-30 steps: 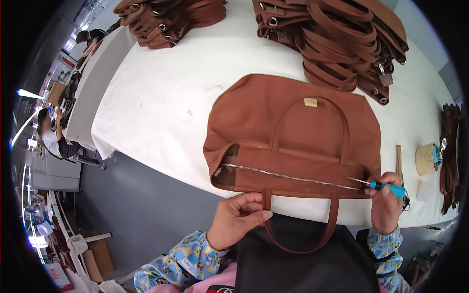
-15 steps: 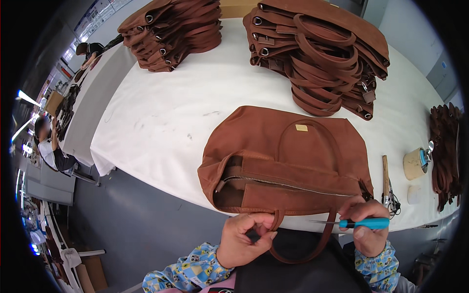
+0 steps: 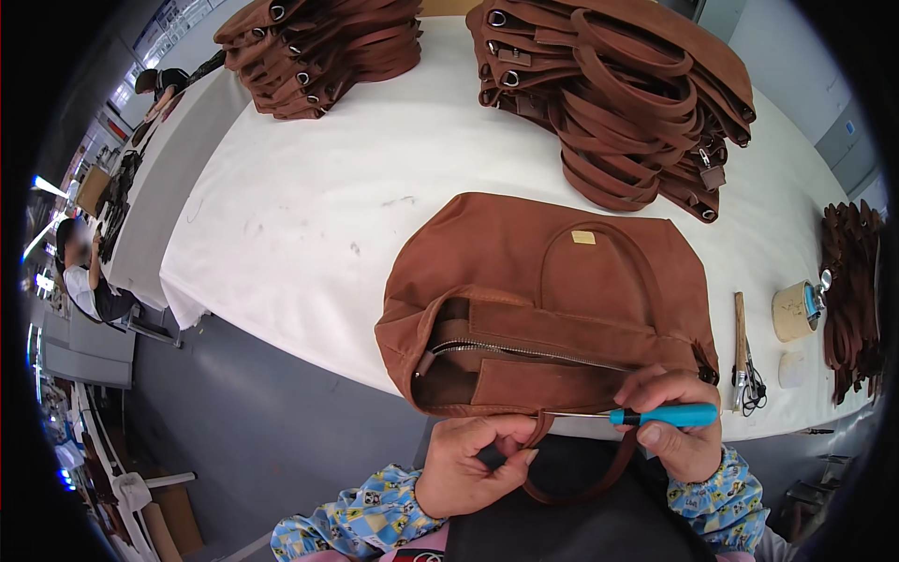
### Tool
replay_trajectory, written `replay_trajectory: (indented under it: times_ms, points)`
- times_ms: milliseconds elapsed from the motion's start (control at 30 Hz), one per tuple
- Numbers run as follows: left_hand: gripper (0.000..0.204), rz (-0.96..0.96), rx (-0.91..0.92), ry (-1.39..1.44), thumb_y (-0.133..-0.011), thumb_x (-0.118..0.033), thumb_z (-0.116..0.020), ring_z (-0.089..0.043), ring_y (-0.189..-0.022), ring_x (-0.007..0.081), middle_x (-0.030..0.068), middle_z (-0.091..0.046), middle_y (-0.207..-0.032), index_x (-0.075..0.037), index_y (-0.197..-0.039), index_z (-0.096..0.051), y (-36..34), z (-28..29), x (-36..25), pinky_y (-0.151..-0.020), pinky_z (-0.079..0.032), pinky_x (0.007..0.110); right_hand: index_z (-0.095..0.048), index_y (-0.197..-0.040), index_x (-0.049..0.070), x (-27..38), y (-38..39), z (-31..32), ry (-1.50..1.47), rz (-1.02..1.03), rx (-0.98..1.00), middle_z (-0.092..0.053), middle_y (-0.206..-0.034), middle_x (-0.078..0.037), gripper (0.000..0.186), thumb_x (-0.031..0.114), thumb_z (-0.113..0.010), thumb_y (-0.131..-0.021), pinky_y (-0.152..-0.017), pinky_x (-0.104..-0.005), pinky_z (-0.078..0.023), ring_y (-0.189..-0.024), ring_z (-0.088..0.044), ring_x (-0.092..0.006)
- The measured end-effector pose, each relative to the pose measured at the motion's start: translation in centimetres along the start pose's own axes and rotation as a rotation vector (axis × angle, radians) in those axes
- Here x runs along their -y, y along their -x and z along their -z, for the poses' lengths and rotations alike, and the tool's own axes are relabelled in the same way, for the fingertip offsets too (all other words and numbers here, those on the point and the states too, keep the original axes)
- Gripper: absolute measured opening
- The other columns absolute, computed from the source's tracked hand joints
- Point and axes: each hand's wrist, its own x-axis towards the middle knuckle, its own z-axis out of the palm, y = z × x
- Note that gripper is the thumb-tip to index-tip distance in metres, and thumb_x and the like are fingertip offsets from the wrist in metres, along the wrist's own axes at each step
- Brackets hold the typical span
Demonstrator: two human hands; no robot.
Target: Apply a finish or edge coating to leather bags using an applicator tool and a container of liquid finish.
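Head view: blue tool has neared left hand.

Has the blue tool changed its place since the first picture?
Yes. Judged against the tan container, the blue tool in the right hand has moved left and nearer the person.

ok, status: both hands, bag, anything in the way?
Left hand holding near handle of brown handbag. Right hand gripping blue-handled awl, shaft reaching that handle. Handbag on white-covered table. Right hand partly blocks view of zipper.
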Motion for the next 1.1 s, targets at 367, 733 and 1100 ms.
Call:
replay_trajectory:
  times_ms: [367,733,1100]
  points:
    - [0.025,-0.011,0.022,-0.007,-0.067,0.002,-0.065,-0.057,-0.056,0.0093,0.0048,-0.06,-0.067,0.0,-0.092,-0.059,0.5,0.3,0.2,-0.053,-0.046,0.02,-0.056,-0.091,-0.002,-0.6,-0.1,-0.5,-0.046,0.003,-0.025,-0.054,-0.092,-0.016,0.021,0.005,-0.065,-0.074,-0.07,-0.0261,-0.049,-0.079,-0.056,-0.0156]
    - [0.019,0.328,-0.156,0.609,-0.066,0.006,-0.058,-0.056,-0.067,0.0163,0.0069,-0.053,-0.075,-0.003,-0.079,-0.047,1.6,-0.6,2.9,-0.066,-0.05,0.034,-0.054,-0.094,-0.003,1.7,2.8,4.0,-0.111,0.305,-0.189,-0.056,-0.086,-0.013,0.019,0.001,-0.06,-0.077,-0.066,-0.0244,-0.043,-0.075,-0.055,-0.0148]
    - [0.02,0.548,0.04,-0.098,-0.076,-0.012,-0.062,-0.048,-0.073,0.0143,0.0041,-0.053,-0.081,-0.001,-0.09,-0.054,-1.0,-1.7,0.8,-0.068,-0.04,0.027,-0.055,-0.081,-0.002,0.9,15.4,21.6,0.682,0.311,-1.465,-0.051,-0.062,0.001,0.017,0.014,-0.06,-0.081,-0.048,-0.0175,-0.034,-0.055,-0.042,-0.0035]
